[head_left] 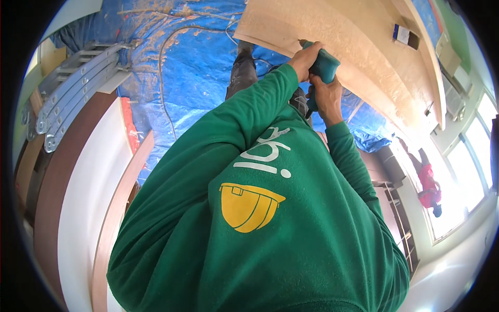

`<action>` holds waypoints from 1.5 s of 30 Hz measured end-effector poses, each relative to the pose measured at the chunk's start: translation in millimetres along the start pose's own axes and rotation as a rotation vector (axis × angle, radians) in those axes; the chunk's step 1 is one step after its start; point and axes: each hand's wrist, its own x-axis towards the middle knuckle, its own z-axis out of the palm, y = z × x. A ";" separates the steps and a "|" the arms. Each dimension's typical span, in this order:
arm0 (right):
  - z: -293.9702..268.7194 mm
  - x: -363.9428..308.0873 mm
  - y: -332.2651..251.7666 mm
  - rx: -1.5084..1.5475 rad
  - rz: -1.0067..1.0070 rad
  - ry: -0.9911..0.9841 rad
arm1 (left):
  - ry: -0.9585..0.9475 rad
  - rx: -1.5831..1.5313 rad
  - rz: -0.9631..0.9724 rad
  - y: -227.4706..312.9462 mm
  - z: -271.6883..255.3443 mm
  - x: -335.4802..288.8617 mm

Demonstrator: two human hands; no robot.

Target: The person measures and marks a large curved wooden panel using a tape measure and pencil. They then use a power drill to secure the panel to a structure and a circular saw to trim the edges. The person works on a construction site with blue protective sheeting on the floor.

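A teal power drill [326, 65] points at a large pale wooden board [332, 31], its dark front end close to the board's near edge. Whether its tip touches the wood cannot be made out. My right hand [328, 98] is closed around the drill's handle. Farther forward, my left hand [304, 62] is closed about the front of the drill, with some fingers hidden. Both arms reach out in green sleeves.
Blue sheeting [192, 67] with dust and a grey cable [161, 78] covers the floor. A folded metal ladder [78, 91] lies at left beside curved-looking panels [86, 208]. A small dark-and-white box [406, 36] rests on the board. A person in red [429, 182] is by the windows.
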 end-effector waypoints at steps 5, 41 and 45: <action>-7.9 7.4 -2.4 -0.042 0.023 -0.041 | -0.029 -0.119 0.053 -6.1 3.0 -2.3; -7.0 21.7 1.0 -0.314 0.101 0.013 | -0.052 -0.199 0.120 -30.3 -11.6 41.9; -9.4 32.4 18.2 -0.410 0.007 0.062 | -0.068 -0.218 0.134 -27.3 -10.3 38.3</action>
